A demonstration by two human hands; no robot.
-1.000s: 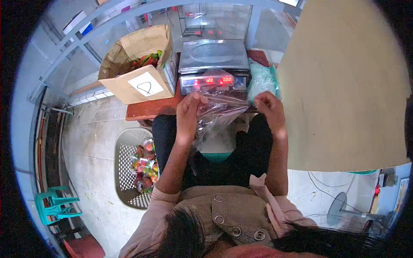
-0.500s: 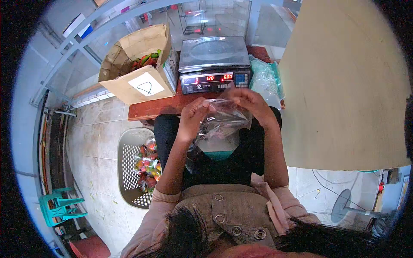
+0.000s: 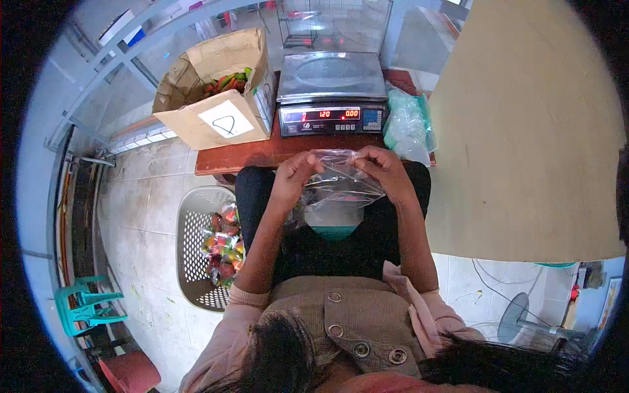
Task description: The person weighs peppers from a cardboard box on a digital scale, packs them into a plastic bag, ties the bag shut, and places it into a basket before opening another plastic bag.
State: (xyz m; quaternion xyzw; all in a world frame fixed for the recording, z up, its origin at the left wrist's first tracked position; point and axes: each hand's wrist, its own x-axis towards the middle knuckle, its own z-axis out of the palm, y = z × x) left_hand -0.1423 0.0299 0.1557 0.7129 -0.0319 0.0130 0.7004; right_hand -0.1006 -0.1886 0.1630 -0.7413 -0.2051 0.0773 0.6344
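A clear plastic bag [image 3: 341, 180] is stretched between my two hands above my lap. My left hand [image 3: 293, 180] pinches its upper left edge, and my right hand [image 3: 386, 171] pinches its upper right edge. Just beyond them stands a digital scale [image 3: 332, 78] with a bare metal plate and lit red digits. A cardboard box [image 3: 216, 124] holding red and green peppers [image 3: 227, 85] sits left of the scale. On its right lies a bundle of clear and green plastic bags [image 3: 407, 124].
The box, scale and bundle rest on a red-brown table [image 3: 226, 159]. Beside my left leg on the floor is a grey basket [image 3: 194, 249] with bagged produce [image 3: 225, 245]. A large tan board [image 3: 524, 144] fills the right. Green stools [image 3: 85, 304] stand far left, a fan [image 3: 514, 316] lower right.
My right hand first moved in toward my left over the bag, then slightly back out. The bag's top edge now spans between both hands, just in front of the table edge.
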